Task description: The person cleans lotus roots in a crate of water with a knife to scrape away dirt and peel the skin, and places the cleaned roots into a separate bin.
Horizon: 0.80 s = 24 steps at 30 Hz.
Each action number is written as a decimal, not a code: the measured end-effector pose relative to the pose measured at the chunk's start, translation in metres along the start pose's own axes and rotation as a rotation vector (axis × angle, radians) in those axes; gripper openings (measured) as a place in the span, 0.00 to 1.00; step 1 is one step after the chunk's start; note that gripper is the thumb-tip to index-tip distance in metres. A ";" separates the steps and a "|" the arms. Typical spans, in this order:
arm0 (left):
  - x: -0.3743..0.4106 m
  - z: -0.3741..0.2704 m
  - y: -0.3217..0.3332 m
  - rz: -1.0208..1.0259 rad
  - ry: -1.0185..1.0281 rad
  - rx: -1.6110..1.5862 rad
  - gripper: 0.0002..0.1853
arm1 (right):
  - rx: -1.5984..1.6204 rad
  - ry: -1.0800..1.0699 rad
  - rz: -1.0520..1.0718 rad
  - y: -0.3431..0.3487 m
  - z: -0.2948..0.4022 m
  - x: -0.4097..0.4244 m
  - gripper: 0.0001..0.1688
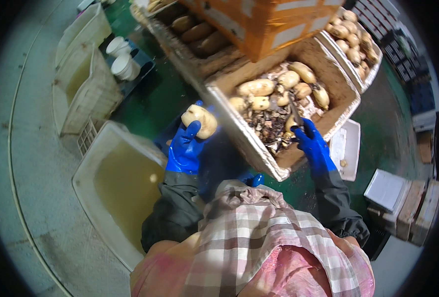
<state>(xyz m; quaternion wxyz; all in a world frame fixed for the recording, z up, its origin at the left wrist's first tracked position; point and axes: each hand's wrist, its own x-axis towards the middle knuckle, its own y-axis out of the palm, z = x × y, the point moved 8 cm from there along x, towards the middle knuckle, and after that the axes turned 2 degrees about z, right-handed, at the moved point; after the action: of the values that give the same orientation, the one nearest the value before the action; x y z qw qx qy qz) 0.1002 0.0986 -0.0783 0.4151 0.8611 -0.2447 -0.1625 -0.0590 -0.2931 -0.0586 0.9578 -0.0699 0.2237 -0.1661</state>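
Note:
In my blue-gloved left hand (187, 144) is a pale lotus root segment (201, 120), its thumb pressed against the near side. That hand is beside the left wall of an open foam box (249, 143). Over the box's right part, my blue-gloved right hand (311, 143) grips a knife (295, 108) whose blade points away from me. Several lotus root segments (256, 87) lie in the box, together with dark peelings and scraps (266, 124).
At my left stands a white tub (89, 206) of murky water. Farther off are white buckets (125, 67) and more tubs (71, 107). An orange-taped box (256, 22) rests over the foam boxes' far side. Another box holds lotus roots (349, 31). Foam boxes (384, 189) stand at right.

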 end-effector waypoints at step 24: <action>0.055 0.132 0.115 0.033 -0.497 -0.100 0.40 | 0.240 0.016 0.166 0.039 0.058 -0.051 0.44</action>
<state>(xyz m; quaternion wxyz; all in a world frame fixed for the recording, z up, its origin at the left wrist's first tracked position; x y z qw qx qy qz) 0.0489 -0.0773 -0.0702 0.3869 0.7691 -0.3446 -0.3742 -0.0643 -0.2351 0.0058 0.9680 0.0654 0.2146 -0.1125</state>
